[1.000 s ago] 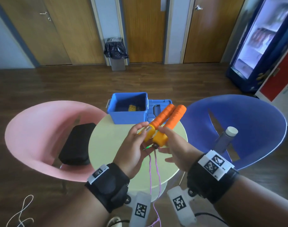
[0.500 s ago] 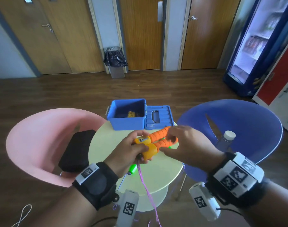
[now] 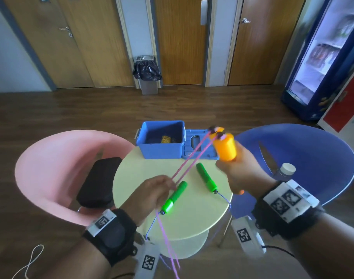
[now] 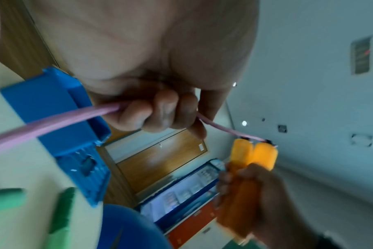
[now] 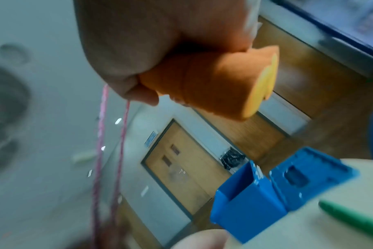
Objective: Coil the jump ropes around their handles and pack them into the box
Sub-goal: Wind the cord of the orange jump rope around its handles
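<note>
My right hand (image 3: 237,170) grips the two orange handles (image 3: 224,146) (image 4: 248,170) (image 5: 213,84) upright, side by side, above the table's right side. The doubled pink rope (image 3: 189,162) (image 4: 51,121) (image 5: 111,151) runs taut from the handle tops down to my left hand (image 3: 155,190) (image 4: 160,111), whose fingers curl round it; the rest hangs off the table's front. The open blue box (image 3: 162,140) (image 5: 243,202) stands at the table's far edge with something yellow inside. Two green handles (image 3: 175,196) (image 3: 206,180) of a blue-corded rope lie on the round table (image 3: 192,218).
The box's lid (image 3: 198,146) lies open to its right. A pink chair (image 3: 51,168) with a black pouch (image 3: 97,182) stands left, a blue chair (image 3: 313,158) with a bottle (image 3: 284,172) right. A bin (image 3: 148,75) and doors stand behind.
My right hand took both orange handles and lifted them up and to the right. My left hand let go of the handles and slid down the pink rope, now pulled taut.
</note>
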Available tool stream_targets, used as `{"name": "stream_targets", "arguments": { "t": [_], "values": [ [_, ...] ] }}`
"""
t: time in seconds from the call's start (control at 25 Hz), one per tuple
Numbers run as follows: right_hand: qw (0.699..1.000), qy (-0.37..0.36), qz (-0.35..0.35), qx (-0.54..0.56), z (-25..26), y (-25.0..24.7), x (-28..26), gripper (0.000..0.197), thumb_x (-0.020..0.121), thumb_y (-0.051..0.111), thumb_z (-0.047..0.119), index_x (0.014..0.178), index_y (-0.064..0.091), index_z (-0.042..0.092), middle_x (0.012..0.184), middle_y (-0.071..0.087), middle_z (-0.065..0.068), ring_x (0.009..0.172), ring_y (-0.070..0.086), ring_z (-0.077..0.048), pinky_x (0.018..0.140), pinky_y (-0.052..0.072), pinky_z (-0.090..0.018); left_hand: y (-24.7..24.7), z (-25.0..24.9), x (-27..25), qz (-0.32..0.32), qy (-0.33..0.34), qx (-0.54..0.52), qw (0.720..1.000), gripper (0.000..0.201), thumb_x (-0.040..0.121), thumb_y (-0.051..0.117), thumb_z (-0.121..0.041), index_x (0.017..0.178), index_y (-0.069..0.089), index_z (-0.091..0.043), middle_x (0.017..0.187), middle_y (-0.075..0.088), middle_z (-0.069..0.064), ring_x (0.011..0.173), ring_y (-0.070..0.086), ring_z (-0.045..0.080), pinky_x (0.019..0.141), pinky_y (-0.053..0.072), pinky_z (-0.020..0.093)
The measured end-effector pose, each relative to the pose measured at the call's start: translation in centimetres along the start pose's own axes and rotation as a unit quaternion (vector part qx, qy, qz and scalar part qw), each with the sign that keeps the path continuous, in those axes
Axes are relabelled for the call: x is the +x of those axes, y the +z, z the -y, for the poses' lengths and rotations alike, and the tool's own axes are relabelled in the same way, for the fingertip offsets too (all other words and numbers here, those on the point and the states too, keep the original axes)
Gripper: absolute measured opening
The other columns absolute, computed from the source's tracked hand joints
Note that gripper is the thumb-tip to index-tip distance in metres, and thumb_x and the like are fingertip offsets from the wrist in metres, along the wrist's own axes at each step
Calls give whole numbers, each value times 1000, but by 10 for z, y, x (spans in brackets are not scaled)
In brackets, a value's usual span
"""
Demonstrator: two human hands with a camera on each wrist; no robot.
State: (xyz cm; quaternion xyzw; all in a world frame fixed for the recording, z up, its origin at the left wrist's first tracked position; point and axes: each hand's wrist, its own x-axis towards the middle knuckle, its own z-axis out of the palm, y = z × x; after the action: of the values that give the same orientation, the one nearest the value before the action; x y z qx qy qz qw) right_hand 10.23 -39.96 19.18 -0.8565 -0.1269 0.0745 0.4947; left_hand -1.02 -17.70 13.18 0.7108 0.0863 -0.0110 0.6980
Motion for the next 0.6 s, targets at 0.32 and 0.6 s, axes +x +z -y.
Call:
{"name": "stream_targets", "arguments": {
  "t": [0.32,0.6],
  "values": [
    [665,66,116,735,30,-3,-4,26,67,51,25,88,51,9,103,63,-17,75,63,-23,78,56,-39,0,45,-4,17,-121,117,986,31,75,58,-49,68,58,-19,53,28,-6,45,23,10,44,19,23],
    [913,-72,353,193,21,27,-16,57,60,62,14,115,64,3,100,72,-5,88,64,-15,82,49,-36,27,0,4,84,-31,269,959,29,89,49,-49,74,64,-28,68,52,0,63,48,20,64,41,33]
  ]
}}
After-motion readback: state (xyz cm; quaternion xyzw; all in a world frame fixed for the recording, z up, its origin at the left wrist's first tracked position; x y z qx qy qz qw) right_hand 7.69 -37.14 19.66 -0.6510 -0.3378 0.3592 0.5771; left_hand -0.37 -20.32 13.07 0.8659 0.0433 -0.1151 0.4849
